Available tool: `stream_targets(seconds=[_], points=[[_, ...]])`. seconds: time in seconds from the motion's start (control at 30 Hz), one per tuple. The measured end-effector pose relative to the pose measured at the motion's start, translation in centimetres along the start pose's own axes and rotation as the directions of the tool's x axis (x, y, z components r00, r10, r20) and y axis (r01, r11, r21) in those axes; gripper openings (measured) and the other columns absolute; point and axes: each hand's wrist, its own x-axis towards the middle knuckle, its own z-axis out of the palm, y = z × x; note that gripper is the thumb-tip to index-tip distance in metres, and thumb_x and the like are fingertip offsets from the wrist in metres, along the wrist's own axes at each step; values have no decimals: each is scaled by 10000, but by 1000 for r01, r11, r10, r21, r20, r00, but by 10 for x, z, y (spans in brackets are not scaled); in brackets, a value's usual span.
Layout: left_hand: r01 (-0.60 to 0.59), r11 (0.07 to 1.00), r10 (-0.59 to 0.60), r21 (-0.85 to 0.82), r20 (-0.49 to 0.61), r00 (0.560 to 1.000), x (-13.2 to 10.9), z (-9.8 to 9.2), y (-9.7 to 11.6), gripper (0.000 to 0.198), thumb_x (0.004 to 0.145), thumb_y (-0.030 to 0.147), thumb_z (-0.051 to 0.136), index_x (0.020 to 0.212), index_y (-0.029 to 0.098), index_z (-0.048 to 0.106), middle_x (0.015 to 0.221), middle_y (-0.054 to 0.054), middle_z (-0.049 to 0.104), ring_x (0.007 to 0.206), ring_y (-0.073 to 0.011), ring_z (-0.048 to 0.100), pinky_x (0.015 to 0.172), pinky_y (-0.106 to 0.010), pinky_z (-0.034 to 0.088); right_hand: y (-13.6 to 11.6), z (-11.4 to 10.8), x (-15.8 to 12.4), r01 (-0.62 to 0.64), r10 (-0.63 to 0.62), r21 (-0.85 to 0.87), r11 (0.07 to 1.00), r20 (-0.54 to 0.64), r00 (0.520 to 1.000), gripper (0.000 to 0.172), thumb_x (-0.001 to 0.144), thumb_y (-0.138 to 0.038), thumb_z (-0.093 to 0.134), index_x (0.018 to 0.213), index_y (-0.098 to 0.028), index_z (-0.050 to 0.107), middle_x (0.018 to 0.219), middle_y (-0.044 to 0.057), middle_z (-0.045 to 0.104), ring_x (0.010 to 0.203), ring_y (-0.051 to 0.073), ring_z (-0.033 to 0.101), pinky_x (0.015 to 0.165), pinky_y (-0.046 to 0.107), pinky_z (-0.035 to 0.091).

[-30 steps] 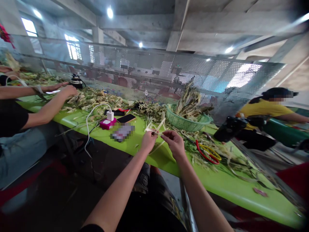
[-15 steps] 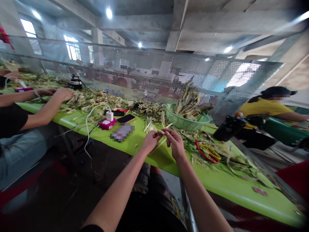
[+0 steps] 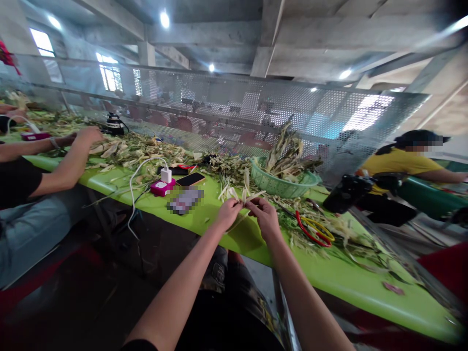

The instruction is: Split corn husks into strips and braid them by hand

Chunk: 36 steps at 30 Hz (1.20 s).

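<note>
Pale strips of corn husk (image 3: pixel 245 193) are pinched between my two hands over the front part of the green table. My left hand (image 3: pixel 229 213) is closed on the strips from the left, thumb and fingers together. From the right, my right hand (image 3: pixel 263 214) grips them with its fingertips. A few strips fan upward, and one thin strip slants down below my hands. The fingers hide just how the strips are joined. Behind my hands stands a green plastic basket (image 3: pixel 285 183) holding dry husks (image 3: pixel 283 151).
Red-and-yellow-handled scissors (image 3: pixel 314 231) lie on husk scraps to my right. Left are a phone (image 3: pixel 190 179), a blurred-out item (image 3: pixel 185 200) and a pink power adapter (image 3: pixel 163 186) with a white cable. A co-worker's hand (image 3: pixel 89 135) works over a husk heap (image 3: pixel 146 148). A perforated metal screen (image 3: pixel 219 107) runs behind.
My hands stay close together; more of the pale husk now stands up between them. My right fingers have shifted slightly. The co-worker's hand at left has moved a little left.
</note>
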Motion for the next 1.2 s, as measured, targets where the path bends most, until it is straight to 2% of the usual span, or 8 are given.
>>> stream_targets(seconds=[0.2,0.37,0.47,0.7,0.8,0.9,1.0,1.2], points=[[61,997,-61,-38,9,998,2,0,-4,245,833,324,494,829,152,670,834,-56,693,789,-188,603,721,-277,437,-1,1,-2,82,-90,-96,992,-76,993,278,716,-447,713,803,-186,679,710,15,634,526,112,457,501,255,401],[26,996,-29,89,23,999,2,-1,-1,243,822,271,457,754,167,666,794,-57,690,787,-198,600,718,-275,433,-8,4,-8,284,-281,-283,916,49,958,206,792,-406,655,855,-225,732,860,50,651,663,162,542,608,294,439],[-1,982,-10,191,61,998,0,0,2,240,819,263,472,750,170,683,789,-78,699,797,-219,614,730,-285,435,-7,3,-7,317,-301,-298,900,98,948,191,807,-393,642,847,-236,743,888,54,640,758,184,580,657,297,450],[-98,928,65,360,101,993,-4,3,4,229,822,256,484,715,173,669,772,-108,685,750,-233,611,734,-311,442,3,-1,0,90,-83,-159,983,52,995,320,719,-435,719,926,-196,663,791,13,619,543,108,480,517,249,404],[-135,927,110,350,92,990,-5,3,6,184,797,233,519,685,186,656,754,-91,673,754,-219,602,749,-299,447,2,0,-1,-1,0,13,1000,61,998,462,660,-435,759,1032,-205,612,939,29,652,546,94,490,510,244,437],[-153,922,125,355,101,987,-6,3,7,156,780,224,545,686,179,662,749,-90,673,775,-223,604,759,-296,452,0,1,-2,-38,29,83,996,107,994,413,629,-435,778,930,-194,633,890,24,654,581,109,529,533,250,457],[-107,944,81,311,96,992,-6,2,7,154,785,257,559,751,170,681,783,-88,690,785,-225,615,754,-299,453,-1,2,-1,6,-12,72,997,79,997,318,637,-434,772,770,-190,617,699,-4,602,607,136,539,559,261,453],[30,998,-26,-52,75,997,-2,1,0,273,730,373,673,884,148,654,809,-42,676,738,-157,590,695,-250,432,0,1,1,65,-56,104,993,-86,995,272,661,-403,761,729,-196,598,640,-29,566,582,125,512,566,262,434]])
